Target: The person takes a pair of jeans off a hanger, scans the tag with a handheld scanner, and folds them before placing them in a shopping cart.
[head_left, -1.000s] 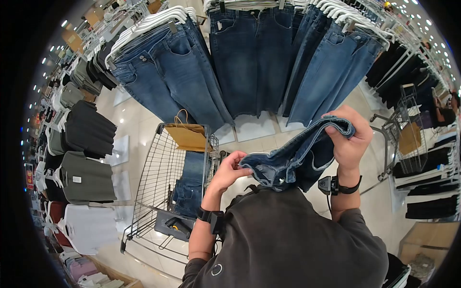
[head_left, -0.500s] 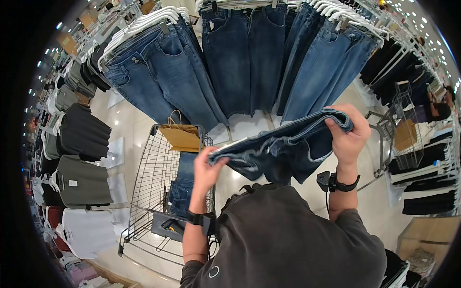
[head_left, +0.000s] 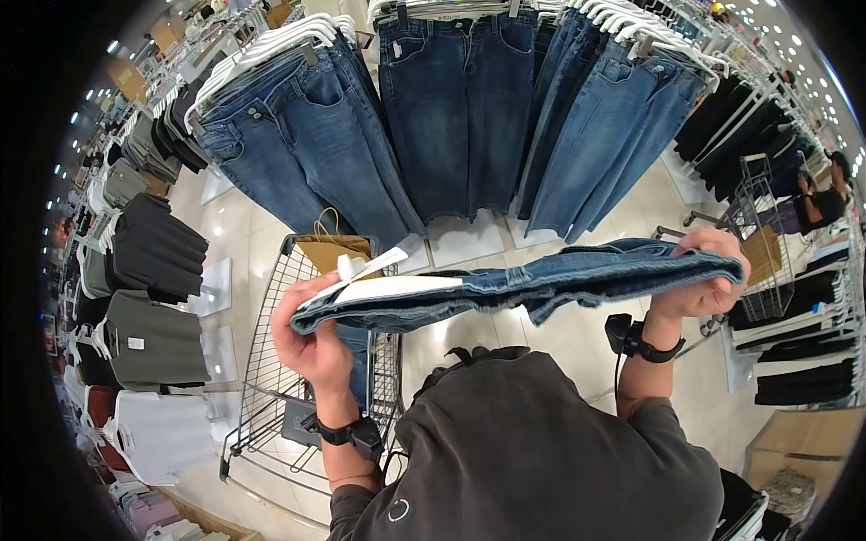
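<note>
I hold a pair of dark blue jeans [head_left: 532,281] stretched out flat in front of my chest. My left hand [head_left: 311,338] grips one end, where white paper tags [head_left: 374,268] stick up. My right hand [head_left: 708,284] grips the other end at the right. The jeans hang over the edge of a wire shopping cart [head_left: 280,361], which holds more folded denim [head_left: 356,338] and a brown paper bag [head_left: 341,255].
Blue jeans on white hangers [head_left: 460,99] fill the rack ahead. Dark and grey garments [head_left: 153,288] hang on a rack at the left, black ones [head_left: 803,298] at the right. Another wire cart [head_left: 758,243] stands at the right, near a person [head_left: 825,203].
My hands have moved apart, pulling the bunched jeans out into a long flat strip. The left hand went down-left over the cart, the right hand moved right and lower.
</note>
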